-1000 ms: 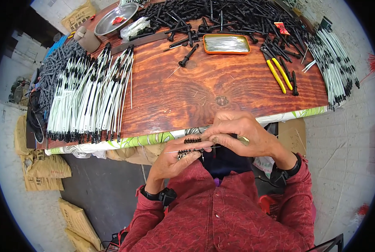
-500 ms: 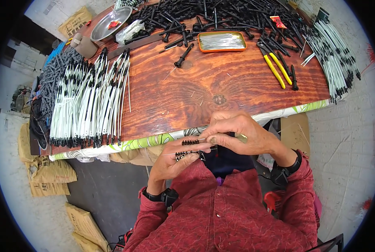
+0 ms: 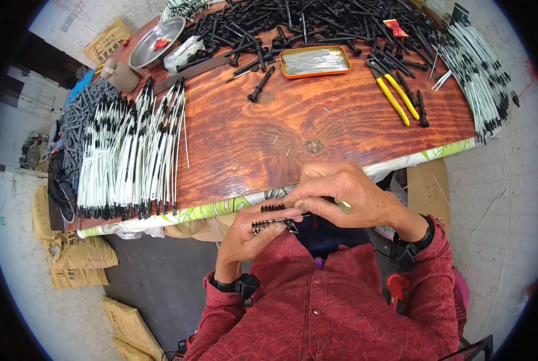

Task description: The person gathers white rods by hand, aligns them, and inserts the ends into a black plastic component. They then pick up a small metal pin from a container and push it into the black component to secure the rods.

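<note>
Just off the table's near edge, my left hand (image 3: 237,242) is closed around black ridged plastic pieces. One ridged black rod (image 3: 263,227), with a pointed end, lies along the thumb. A second ridged piece (image 3: 273,208) shows above the fingers. Between them a thin pale wire (image 3: 245,225) sticks out to the left. Close beside it, my right hand (image 3: 350,192) pinches a slim tool whose yellowish handle end (image 3: 345,207) shows below the palm; its front part is hidden by the fingers. The right fingertips are at the left hand's fingertips.
The wooden table (image 3: 220,156) holds bundles of white rods with black ends (image 3: 130,159), more bundles (image 3: 482,78) at right, and a heap of black plastic parts (image 3: 263,24). An orange-rimmed tray of wires (image 3: 315,61), yellow-handled pliers (image 3: 395,96) and a metal bowl (image 3: 154,45) lie farther off.
The view has shifted slightly. Both hands stay close together, and the right fingertips have moved a little nearer the left hand's pieces. More of the rod's pointed end shows.
</note>
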Demonstrator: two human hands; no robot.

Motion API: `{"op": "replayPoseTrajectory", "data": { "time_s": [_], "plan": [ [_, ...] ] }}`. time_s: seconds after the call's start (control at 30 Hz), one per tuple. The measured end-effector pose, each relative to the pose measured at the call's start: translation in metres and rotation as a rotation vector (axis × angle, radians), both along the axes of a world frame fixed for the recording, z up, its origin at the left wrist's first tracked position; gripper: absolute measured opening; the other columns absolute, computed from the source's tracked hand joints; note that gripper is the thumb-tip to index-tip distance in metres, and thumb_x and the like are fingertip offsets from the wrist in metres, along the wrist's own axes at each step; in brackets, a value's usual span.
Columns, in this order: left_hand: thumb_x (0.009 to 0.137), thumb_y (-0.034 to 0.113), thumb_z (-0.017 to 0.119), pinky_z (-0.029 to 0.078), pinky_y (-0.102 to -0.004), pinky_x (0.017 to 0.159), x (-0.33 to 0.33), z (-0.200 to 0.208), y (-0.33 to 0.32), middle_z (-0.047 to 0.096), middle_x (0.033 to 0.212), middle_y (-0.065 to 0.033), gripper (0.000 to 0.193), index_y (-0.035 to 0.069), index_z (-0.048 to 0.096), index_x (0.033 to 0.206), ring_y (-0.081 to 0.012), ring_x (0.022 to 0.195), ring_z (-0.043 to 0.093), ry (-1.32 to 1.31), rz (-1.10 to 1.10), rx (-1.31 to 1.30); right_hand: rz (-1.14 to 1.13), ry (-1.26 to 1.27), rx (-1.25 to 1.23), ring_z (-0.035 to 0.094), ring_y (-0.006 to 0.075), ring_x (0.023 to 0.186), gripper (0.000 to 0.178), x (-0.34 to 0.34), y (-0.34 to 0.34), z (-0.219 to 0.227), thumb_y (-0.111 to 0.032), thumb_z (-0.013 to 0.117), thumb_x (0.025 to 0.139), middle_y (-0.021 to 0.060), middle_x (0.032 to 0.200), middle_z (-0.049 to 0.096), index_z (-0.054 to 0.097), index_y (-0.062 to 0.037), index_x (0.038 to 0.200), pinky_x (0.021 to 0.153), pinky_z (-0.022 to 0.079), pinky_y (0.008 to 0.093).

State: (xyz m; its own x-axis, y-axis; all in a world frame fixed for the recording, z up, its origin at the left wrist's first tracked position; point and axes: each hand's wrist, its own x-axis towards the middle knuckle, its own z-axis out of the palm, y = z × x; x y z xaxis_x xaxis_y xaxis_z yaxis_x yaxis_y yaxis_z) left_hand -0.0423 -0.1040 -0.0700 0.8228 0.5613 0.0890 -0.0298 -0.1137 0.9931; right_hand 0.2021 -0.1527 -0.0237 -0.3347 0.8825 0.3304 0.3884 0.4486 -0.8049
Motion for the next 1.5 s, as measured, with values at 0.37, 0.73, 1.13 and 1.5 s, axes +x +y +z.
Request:
{"op": "replayPoseTrajectory", "data": {
  "time_s": [0.37,0.73,1.13,1.5],
  "plan": [
    [0.095,0.01,0.061,0.05,-0.0386,0.095,0.0,0.007,0.002,0.071,0.114,-0.0138,0.03,0.004,0.07,0.122,-0.0289,0.108,0.066,0.04,-0.049,0.011,-0.001,0.006,0.054,0.063,0.0276,0.073,0.02,-0.002,0.001,0.001,-0.004,0.069,0.085,0.0098,0.08,0.063,0.073,-0.005,0.105,0.062,0.047,0.0367],
    [0.094,0.009,0.062,0.05,-0.039,0.096,0.0,0.011,0.0,0.069,0.119,-0.015,0.028,0.003,0.07,0.119,-0.0296,0.111,0.065,0.037,0.006,0.081,-0.107,-0.178,0.218,0.063,0.0283,0.071,0.022,-0.013,-0.006,0.007,-0.004,0.071,0.082,0.0098,0.082,0.062,0.071,-0.0052,0.104,0.061,0.048,0.0381],
    [0.094,0.01,0.064,0.05,-0.0394,0.097,-0.002,0.008,-0.001,0.068,0.12,-0.0162,0.027,0.002,0.07,0.119,-0.0311,0.11,0.066,0.036,0.045,0.016,-0.095,0.068,0.114,0.061,0.0275,0.068,0.023,-0.018,-0.005,-0.011,-0.001,0.072,0.079,0.0094,0.078,0.059,0.071,-0.0036,0.103,0.06,0.049,0.0369],
    [0.094,0.01,0.064,0.05,-0.0385,0.097,0.001,0.007,-0.003,0.067,0.121,-0.0172,0.025,0.002,0.071,0.116,-0.0308,0.112,0.065,0.048,0.062,0.071,-0.218,0.02,0.101,0.062,0.0249,0.068,0.024,-0.029,-0.018,-0.004,0.002,0.066,0.085,0.0101,0.081,0.062,0.071,-0.002,0.108,0.06,0.048,0.0338]
  ]
}}
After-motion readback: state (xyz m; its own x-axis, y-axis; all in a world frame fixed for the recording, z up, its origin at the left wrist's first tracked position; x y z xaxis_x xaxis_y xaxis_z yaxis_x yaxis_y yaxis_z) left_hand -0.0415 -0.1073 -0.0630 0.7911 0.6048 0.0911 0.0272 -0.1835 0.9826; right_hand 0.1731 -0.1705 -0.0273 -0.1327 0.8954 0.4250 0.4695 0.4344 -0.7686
